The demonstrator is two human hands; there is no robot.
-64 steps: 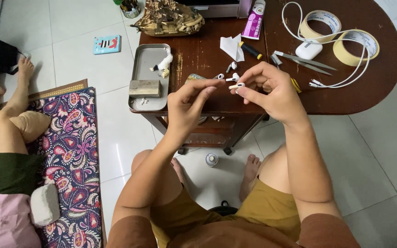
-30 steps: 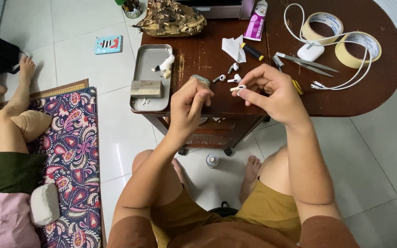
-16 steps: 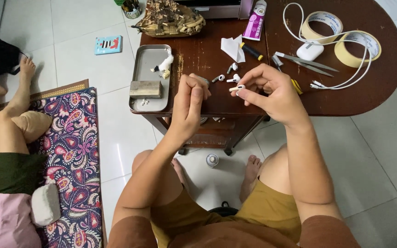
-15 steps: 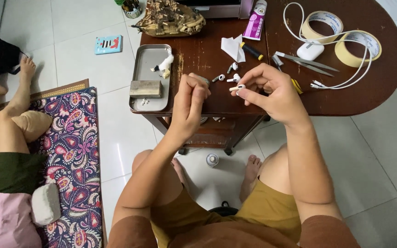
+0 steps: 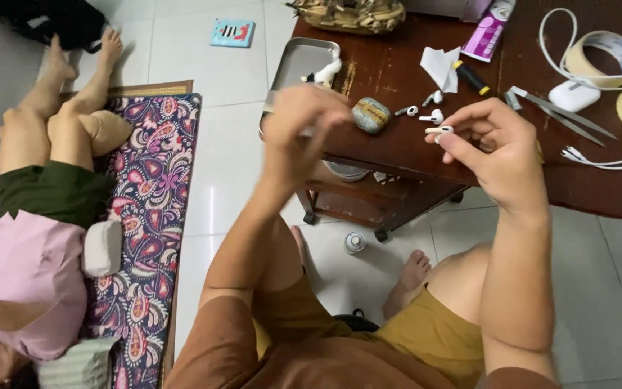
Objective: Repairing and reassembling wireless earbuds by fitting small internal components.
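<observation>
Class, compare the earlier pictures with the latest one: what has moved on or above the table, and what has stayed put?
The left hand has drawn back leftward, away from the right hand, and is now blurred over the metal tray; a small patterned pouch it was covering now shows on the table. The right hand still pinches a small white earbud in its fingers. Tape rolls, cable and tweezers lie as before.
</observation>
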